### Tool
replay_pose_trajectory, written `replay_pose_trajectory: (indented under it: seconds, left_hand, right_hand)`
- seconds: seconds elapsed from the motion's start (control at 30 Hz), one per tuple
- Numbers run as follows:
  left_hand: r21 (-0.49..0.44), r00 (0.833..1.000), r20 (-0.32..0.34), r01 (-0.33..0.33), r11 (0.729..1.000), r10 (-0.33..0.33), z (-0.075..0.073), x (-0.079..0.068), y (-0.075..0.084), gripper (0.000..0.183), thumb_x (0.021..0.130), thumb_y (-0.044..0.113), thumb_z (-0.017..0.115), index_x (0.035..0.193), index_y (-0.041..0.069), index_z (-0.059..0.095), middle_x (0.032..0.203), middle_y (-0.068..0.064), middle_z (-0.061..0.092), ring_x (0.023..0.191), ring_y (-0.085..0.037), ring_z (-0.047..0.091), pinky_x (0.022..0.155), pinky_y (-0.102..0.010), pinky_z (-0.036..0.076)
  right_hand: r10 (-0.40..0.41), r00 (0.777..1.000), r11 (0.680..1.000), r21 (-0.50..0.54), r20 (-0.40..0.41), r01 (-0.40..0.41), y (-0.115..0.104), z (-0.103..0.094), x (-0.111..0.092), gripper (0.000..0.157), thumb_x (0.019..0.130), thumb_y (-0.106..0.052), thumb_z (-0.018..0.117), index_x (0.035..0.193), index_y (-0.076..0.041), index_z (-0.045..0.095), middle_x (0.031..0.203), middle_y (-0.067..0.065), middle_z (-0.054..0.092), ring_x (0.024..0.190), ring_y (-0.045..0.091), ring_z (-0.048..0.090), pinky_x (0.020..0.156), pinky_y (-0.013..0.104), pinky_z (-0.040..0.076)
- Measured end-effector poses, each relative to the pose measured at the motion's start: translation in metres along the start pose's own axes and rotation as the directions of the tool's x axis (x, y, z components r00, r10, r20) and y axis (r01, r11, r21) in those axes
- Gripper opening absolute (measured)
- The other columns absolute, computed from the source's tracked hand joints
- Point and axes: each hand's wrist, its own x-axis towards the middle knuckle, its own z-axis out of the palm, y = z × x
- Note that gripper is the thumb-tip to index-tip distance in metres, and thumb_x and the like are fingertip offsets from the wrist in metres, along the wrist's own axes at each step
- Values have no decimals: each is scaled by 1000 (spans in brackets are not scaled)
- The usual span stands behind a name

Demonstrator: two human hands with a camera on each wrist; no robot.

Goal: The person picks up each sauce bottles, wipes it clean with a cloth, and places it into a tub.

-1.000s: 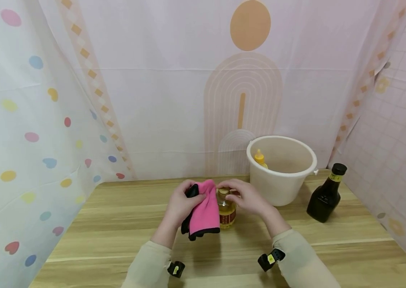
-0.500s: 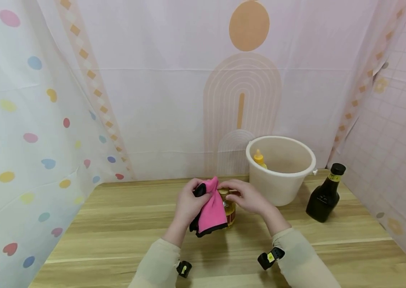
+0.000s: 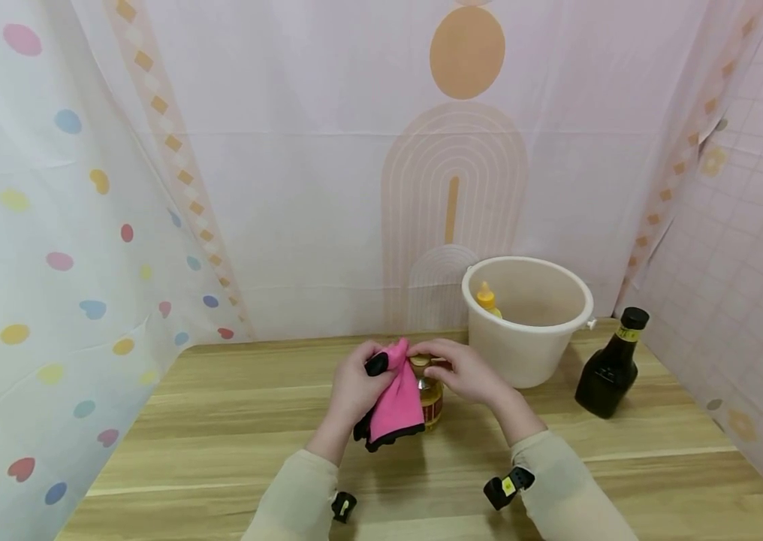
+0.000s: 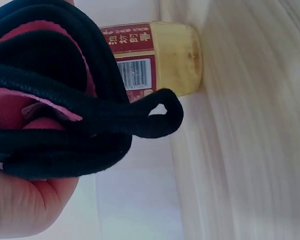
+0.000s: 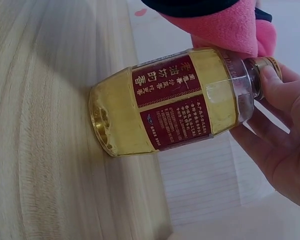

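Note:
My left hand (image 3: 357,385) grips a folded pink cloth (image 3: 400,406) with black edging, held up against the left side of a small oil bottle (image 3: 432,406). A black hanging loop (image 4: 171,125) juts from the bunched cloth in the left wrist view. Golden oil and a dark red label show on the bottle (image 5: 177,105), which stands on the table. Thumb and fingers of my right hand (image 3: 465,368) pinch it at its gold cap (image 5: 268,65). In the right wrist view the pink cloth (image 5: 235,25) lies against the bottle's shoulder.
Behind and to the right stands a white bucket (image 3: 520,357) with a yellow-capped bottle (image 3: 487,299) inside. Further right is a dark sauce bottle (image 3: 607,376). The wooden table (image 3: 233,428) ends at a patterned curtain (image 3: 314,225) at the back.
My left hand has carried the cloth to the right, up against the bottle, and the cloth now overlaps part of it. My right hand keeps its place at the cap.

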Motion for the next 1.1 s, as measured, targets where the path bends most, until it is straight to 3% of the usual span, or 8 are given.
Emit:
replay_pose_trajectory:
  seconds: [0.27, 0.4, 0.57, 0.73, 0.93, 1.1]
  left_hand:
    - [58, 999, 8, 36, 998, -36, 0, -6, -15, 19, 80, 9, 80, 91, 8, 66, 90, -6, 67, 83, -23, 60, 75, -41, 50]
    - [42, 996, 20, 81, 996, -81, 4, -11, -28, 20, 79, 8, 81, 91, 8, 65, 87, -4, 64, 82, -20, 58, 74, -38, 49]
    - [16, 995, 21, 95, 995, -95, 8, -14, -38, 21, 78, 6, 80, 93, 6, 65, 89, -6, 64, 85, -24, 59, 78, -42, 50]
    - [76, 992, 46, 113, 991, -117, 14, -17, -47, 20, 78, 7, 80, 90, 7, 64, 87, -6, 65, 83, -23, 59, 77, -42, 50]
    - [147, 994, 70, 76, 986, -87, 17, -17, -52, 21, 75, 5, 79, 88, 9, 63, 89, -7, 66, 81, -22, 58, 77, -42, 50]
    - [205, 991, 102, 62, 977, -84, 16, -16, -53, 22, 73, 4, 80, 83, 9, 60, 79, -4, 61, 73, -19, 53, 68, -36, 46]
  right_hand:
    - [4, 1000, 999, 33, 5, -4, -1, 0, -1, 34, 95, 1, 61, 128, -6, 63, 129, 11, 62, 122, 30, 55, 96, 36, 49]
    - [14, 1000, 999, 42, 4, -14, 0, 0, -2, 34, 95, 1, 61, 128, -6, 63, 130, 12, 61, 121, 30, 55, 96, 36, 49]
    - [27, 1000, 998, 50, 4, -27, 0, 0, -3, 35, 95, 2, 60, 129, -7, 63, 131, 12, 61, 121, 30, 55, 96, 36, 49]
    - [14, 1000, 999, 50, 0, -14, 1, 1, -2, 35, 94, 3, 61, 128, -6, 63, 130, 12, 61, 120, 30, 56, 95, 36, 49]
    - [27, 1000, 998, 57, 2, -27, 0, 0, -2, 35, 95, 4, 60, 128, -6, 63, 130, 12, 61, 121, 30, 56, 96, 36, 49]
    - [37, 999, 998, 47, 3, -37, 1, 1, -2, 35, 95, 2, 60, 128, -7, 63, 131, 10, 61, 122, 28, 55, 96, 35, 49]
